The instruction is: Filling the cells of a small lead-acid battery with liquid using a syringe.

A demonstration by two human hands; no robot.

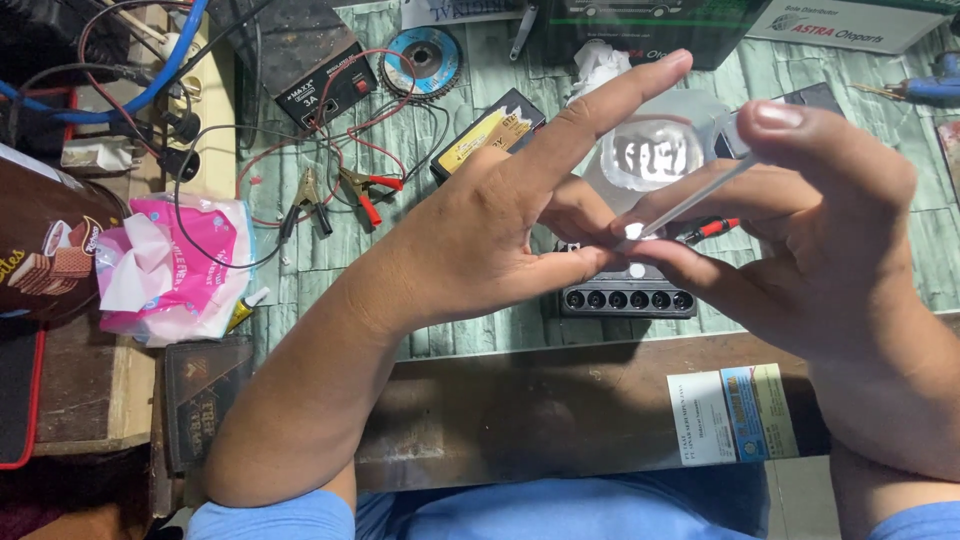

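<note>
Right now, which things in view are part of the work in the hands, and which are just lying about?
In hand:
left hand
right hand, its grip on a thin clear stick
small black block with a row of round sockets, right under the fingers

Lying about:
pink tissue pack
red and black crocodile clips
black power supply
grinding disc
small glue tube

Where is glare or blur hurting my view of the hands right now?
Head view: the clear plastic piece behind the fingers throws bright white reflections; the right hand, nearest the lens, looks soft, as does the thin stick it holds; the left hand is sharper; shadow darkens the wooden bench edge beneath the forearms.
</note>
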